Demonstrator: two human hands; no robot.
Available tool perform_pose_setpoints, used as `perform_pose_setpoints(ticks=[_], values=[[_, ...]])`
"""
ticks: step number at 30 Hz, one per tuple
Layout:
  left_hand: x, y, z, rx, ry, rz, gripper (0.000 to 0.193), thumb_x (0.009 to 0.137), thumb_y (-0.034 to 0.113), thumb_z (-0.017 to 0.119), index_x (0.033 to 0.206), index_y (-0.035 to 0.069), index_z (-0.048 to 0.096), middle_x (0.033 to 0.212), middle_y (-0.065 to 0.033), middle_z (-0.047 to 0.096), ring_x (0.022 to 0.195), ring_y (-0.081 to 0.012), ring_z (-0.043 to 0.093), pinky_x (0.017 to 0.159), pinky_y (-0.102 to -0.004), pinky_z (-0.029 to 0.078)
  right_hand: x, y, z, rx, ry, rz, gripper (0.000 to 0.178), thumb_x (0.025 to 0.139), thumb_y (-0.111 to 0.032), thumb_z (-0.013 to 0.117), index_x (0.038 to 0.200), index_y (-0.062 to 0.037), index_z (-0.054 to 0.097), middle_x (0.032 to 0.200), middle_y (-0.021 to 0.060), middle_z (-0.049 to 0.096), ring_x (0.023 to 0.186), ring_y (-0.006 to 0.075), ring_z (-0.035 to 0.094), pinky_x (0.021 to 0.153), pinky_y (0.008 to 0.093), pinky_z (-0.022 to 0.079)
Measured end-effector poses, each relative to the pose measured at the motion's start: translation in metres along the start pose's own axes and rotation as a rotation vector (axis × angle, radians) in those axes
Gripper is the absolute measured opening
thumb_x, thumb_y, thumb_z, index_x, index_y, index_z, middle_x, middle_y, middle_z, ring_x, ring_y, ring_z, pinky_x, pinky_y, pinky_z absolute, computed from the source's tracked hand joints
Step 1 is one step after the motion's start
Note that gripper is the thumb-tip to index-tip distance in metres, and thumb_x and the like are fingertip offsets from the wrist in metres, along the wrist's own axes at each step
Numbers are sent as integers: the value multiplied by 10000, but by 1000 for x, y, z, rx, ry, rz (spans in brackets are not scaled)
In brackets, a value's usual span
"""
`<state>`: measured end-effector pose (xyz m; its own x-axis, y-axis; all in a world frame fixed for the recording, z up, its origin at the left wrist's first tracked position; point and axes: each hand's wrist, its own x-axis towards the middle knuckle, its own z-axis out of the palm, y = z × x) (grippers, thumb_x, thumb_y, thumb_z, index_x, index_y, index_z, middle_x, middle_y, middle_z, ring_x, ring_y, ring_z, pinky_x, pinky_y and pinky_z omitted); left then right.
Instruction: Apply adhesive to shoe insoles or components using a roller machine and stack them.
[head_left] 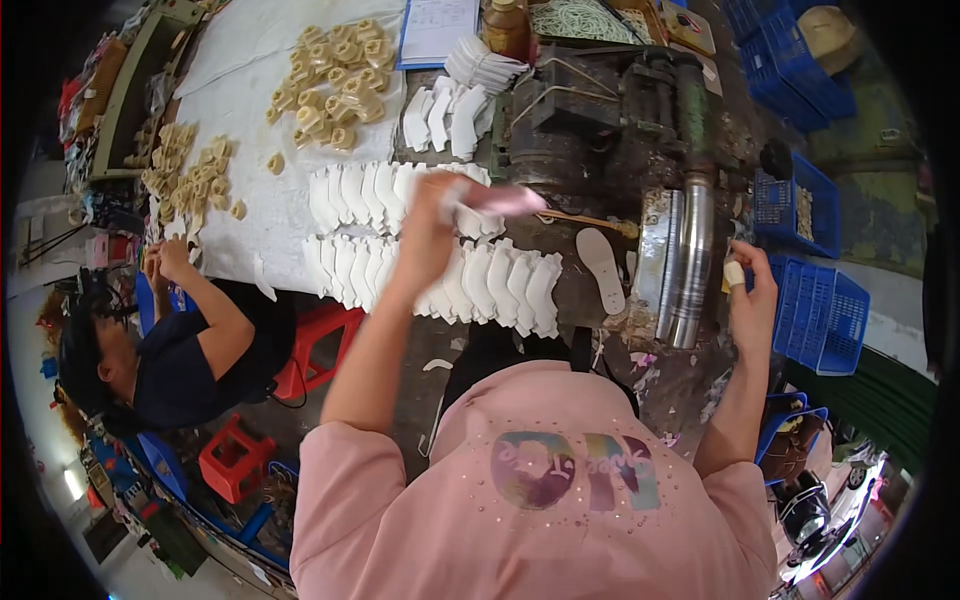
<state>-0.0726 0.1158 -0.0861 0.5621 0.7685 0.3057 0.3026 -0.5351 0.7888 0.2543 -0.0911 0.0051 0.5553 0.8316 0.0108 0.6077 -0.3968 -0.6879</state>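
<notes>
Over the rows of white curved pieces [350, 270] hovers my left hand [435, 215], smeared by motion. A blurred pink-white strip [510, 201] sticks out from its closed fingers; its kind cannot be made out. My right hand [752, 300] is beside the shiny metal roller [688, 260], at the right edge of the bench. Its fingers are bent and apart, with a beige cover [735, 273] on one digit; I see nothing held in it. Between the hands lie a white sole-shaped piece [600, 270] and a thin wooden stick [590, 217].
A dark greasy machine [580, 110] fills the back right. Beige hollow parts [340, 85] are heaped on the white sheet, with a brown jar [506, 28] farther back. Blue crates [820, 315] stand at right. Another person [190, 350] works at left near red stools [235, 457].
</notes>
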Motion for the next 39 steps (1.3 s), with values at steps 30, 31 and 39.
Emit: perform_pose_setpoints(ticks=[30, 31, 39], values=[[1, 123, 35, -1412, -222, -482, 526, 908, 315, 561, 1297, -6, 408, 1128, -81, 501, 1061, -188, 516, 861, -343, 455, -22, -111, 103, 170, 59, -454, 204, 733, -105, 656, 932, -75, 625, 1059, 81, 506, 1007, 289, 440, 883, 431, 301], [2, 126, 39, -1412, -236, -435, 524, 918, 312, 548, 1309, 0, 392, 1152, -79, 488, 1070, -186, 508, 877, -342, 445, -25, -109, 106, 160, 116, -461, 199, 741, -108, 651, 935, -74, 623, 1063, 83, 506, 1004, 290, 439, 881, 431, 301], [1, 143, 69, -1231, -53, -249, 505, 942, 167, 500, 1371, -10, 302, 1262, -102, 451, 1204, -221, 431, 1034, -364, 320, -22, -100, 99, 257, 174, -452, 191, 774, -118, 647, 955, -70, 609, 1068, 91, 507, 1000, 285, 439, 879, 410, 311]])
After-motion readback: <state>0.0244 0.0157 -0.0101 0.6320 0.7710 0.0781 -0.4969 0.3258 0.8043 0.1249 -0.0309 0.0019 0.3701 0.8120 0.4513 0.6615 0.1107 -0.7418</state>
